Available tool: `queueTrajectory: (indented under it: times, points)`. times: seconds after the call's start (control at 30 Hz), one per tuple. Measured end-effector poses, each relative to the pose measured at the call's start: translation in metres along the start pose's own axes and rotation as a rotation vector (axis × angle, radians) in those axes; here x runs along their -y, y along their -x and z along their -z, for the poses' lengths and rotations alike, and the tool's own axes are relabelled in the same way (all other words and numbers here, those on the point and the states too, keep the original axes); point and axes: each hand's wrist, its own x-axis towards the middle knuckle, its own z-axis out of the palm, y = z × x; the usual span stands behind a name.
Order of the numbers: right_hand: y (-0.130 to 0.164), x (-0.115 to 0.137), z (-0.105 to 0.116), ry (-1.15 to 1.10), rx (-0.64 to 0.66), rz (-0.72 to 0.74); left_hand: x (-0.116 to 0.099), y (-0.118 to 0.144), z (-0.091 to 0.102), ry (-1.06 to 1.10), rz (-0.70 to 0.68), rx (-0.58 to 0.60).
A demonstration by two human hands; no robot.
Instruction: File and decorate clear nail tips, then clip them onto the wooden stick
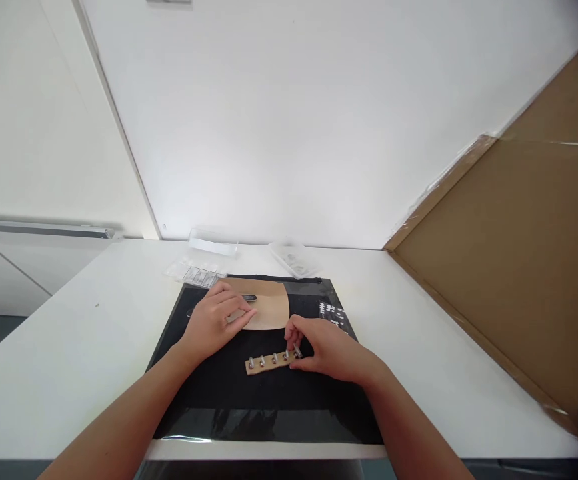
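Right hand [329,348]: I see fingertips pinching the end stud of the leather strip [273,362], mid black mat [263,360].
Left hand [217,319]: flat, pressing tan leather piece [267,308].
Containers: clear bag [195,273] of small metal parts; clear tray [293,259], contents unclear, on tabletop [89,320].

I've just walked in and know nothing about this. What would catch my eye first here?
Probably the black mat in the middle of the white table, where two bare hands work. The right hand pinches the end of a small tan strip studded with a row of metal rivets, while the left hand rests on a larger tan leather piece just behind it. To the right, a big brown cardboard sheet leans against the wall.
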Motion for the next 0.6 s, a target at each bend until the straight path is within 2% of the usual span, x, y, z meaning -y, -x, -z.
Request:
queueTrajectory:
  times: [0.2,0.37,0.47,0.53,0.6]
  points:
    - [0.004,0.001,0.007,-0.033,-0.023,0.037,0.004,0.001,-0.001,0.027,0.002,-0.01]
    - [0.031,0.004,0.025,-0.037,-0.209,-0.007,0.006,0.002,-0.002,0.053,-0.01,-0.01]
    - [0.071,-0.007,0.033,-0.012,-0.331,-0.093,0.005,0.001,-0.002,0.048,-0.022,-0.002]
    - [0.115,-0.023,0.035,0.024,-0.429,-0.161,0.003,0.0,-0.001,0.036,-0.023,-0.005]
    - [0.17,-0.041,0.034,0.095,-0.543,-0.246,0.0,-0.002,0.001,0.019,-0.026,-0.009]
